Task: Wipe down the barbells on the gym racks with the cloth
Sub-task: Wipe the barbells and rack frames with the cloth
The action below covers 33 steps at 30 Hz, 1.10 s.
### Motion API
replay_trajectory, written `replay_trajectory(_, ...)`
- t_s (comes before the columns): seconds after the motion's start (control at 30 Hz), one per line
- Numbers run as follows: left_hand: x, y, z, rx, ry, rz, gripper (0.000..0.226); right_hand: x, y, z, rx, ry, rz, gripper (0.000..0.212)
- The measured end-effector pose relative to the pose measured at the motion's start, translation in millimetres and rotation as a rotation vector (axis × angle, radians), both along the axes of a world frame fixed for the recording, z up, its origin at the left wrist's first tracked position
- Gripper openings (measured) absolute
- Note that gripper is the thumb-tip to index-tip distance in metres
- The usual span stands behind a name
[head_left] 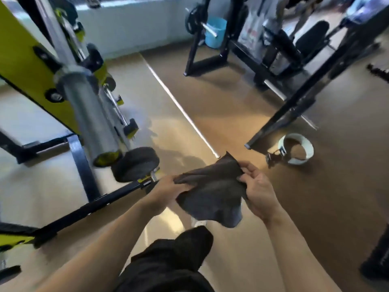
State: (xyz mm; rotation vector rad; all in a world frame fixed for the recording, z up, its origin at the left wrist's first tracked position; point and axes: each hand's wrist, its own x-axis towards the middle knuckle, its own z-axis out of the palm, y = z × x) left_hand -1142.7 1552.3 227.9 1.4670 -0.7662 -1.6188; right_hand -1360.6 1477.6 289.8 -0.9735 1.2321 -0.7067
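Observation:
A dark grey cloth [212, 192] hangs stretched between my two hands at the lower centre of the head view. My left hand [168, 192] grips its left edge and my right hand [257, 192] pinches its right edge. To the upper left, a chrome barbell sleeve [90, 121] juts toward me from a yellow-green rack [27, 66], well apart from the cloth. A second barbell end [207, 28] with a black plate sits on a black rack at the back.
The black base bar [84, 209] of the yellow rack runs across the floor by my left arm. A black slanted frame leg [294, 102] stands to the right, a white strap [296, 150] beside its foot. A blue bucket [215, 32] stands by the far wall.

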Motion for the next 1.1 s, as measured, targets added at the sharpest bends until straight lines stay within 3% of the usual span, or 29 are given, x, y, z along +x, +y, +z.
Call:
replay_trajectory(0.07, 2, -44, -8, 0.033, -0.086, 0.169, 0.009, 11, -58, -3, 0.038, -0.001, 0.048, 0.033)
replay_trajectory(0.17, 13, -97, -12, 0.069, -0.096, 0.346, 0.025, 33, -132, 1, 0.111, -0.055, 0.136, 0.03)
replay_trajectory(0.27, 23, -143, 7, 0.101, -0.095, 0.548, 0.016, 63, -202, 11, 0.125, -0.061, 0.308, 0.026)
replay_trajectory(0.33, 33, -169, 19, 0.106, -0.05, 0.655, 0.028, 86, -244, 12, 0.125, -0.077, 0.405, 0.028)
replay_trajectory(0.43, 51, -200, 35, 0.068, 0.113, 0.772, 0.029, 128, -304, 11, 0.291, -0.21, 0.56, 0.025)
replay_trajectory(0.5, 65, -222, 33, 0.045, 0.114, 0.87, 0.029, 158, -343, 4, 0.323, -0.206, 0.736, 0.029)
replay_trajectory(0.57, 78, -247, 33, 0.05, -0.002, 0.966, 0.025, 190, -380, -6, 0.228, -0.128, 0.951, 0.032)
replay_trajectory(0.63, 88, -275, 37, 0.083, -0.125, 1.075, 0.021, 221, -413, -15, 0.133, -0.028, 1.186, 0.052)
replay_trajectory(0.7, 97, -302, 45, 0.129, -0.237, 1.168, 0.022, 246, -446, -17, 0.176, 0.049, 1.391, 0.073)
replay_trajectory(0.8, 113, -334, 57, 0.158, -0.355, 1.362, 0.032, 287, -481, -13, 0.382, 0.064, 1.664, 0.063)
replay_trajectory(0.9, 125, -352, 70, 0.192, -0.345, 1.617, 0.043, 336, -489, -1, 0.353, 0.052, 2.012, 0.046)
replay_trajectory(1.03, 130, -338, 95, -0.021, -0.181, 1.711, 0.076, 392, -476, 31, 0.352, -0.042, 2.028, 0.034)
replay_trajectory(1.1, 135, -331, 114, -0.017, -0.309, 1.717, 0.081, 421, -462, 53, 0.377, -0.116, 1.893, 0.028)
